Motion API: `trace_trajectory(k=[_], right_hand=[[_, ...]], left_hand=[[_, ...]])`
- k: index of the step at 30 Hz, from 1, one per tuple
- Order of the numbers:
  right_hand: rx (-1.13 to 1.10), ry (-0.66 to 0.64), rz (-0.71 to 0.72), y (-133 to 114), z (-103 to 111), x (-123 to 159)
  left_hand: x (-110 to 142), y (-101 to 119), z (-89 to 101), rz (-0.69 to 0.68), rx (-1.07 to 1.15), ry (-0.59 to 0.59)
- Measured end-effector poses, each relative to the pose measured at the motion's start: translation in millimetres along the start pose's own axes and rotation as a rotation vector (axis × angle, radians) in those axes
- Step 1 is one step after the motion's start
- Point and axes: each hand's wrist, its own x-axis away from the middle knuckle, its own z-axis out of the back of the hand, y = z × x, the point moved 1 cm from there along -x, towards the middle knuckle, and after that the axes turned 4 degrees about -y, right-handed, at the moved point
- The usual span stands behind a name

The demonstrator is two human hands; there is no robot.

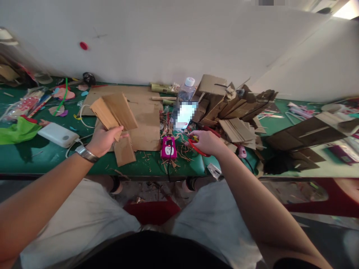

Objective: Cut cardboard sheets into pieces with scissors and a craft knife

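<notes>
My left hand [105,140] is closed around a folded piece of cardboard [114,112], raised above the table, its panels standing at an angle to each other. A smaller cardboard flap [125,151] hangs below the fingers; whether it is joined to the held piece I cannot tell. Further right, my right hand [206,142] grips red-handled scissors [198,148] low over the table. Their blades are hard to make out. Between the hands lies a magenta device [169,147] with a white cartoon face and a black cable.
A flat cardboard sheet [147,123] covers part of the green table [17,158]. Behind are a lit phone [185,116] and a clear bottle [187,89]. Cardboard constructions [213,97] crowd the right. A white power bank [58,134] with a cable lies left. Scraps litter the front edge.
</notes>
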Motion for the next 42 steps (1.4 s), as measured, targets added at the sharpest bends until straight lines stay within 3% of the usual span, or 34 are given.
trace_trajectory(k=[5, 11, 15, 21, 29, 35, 42], right_hand=[[0.014, -0.014, -0.008, -1.5, 1.6, 0.9], [0.023, -0.022, 0.0, -3.0, 2.6, 1.5], [0.024, -0.038, 0.005, -5.5, 4.0, 2.8], [0.029, -0.05, 0.014, -8.6, 4.4, 5.4], [0.042, -0.041, 0.02, -6.7, 4.2, 6.4], [0.039, -0.066, -0.006, -2.3, -0.4, 1.9], [0.043, -0.079, -0.038, -4.5, 3.5, 4.0]], left_hand=[[4.8, 0.2, -2.8, 0.095, 0.02, -0.029], [7.4, 0.6, -1.4, 0.356, 0.063, -0.131], [4.2, -1.4, -1.8, 0.428, 0.091, -0.155], [-8.7, 7.1, 1.8, 0.357, 0.132, -0.149], [-22.2, 29.4, 23.9, 0.217, 0.139, -0.1], [-28.9, 26.7, 32.6, 0.244, 0.09, -0.042], [-36.8, 27.8, 43.8, 0.12, -0.001, -0.015]])
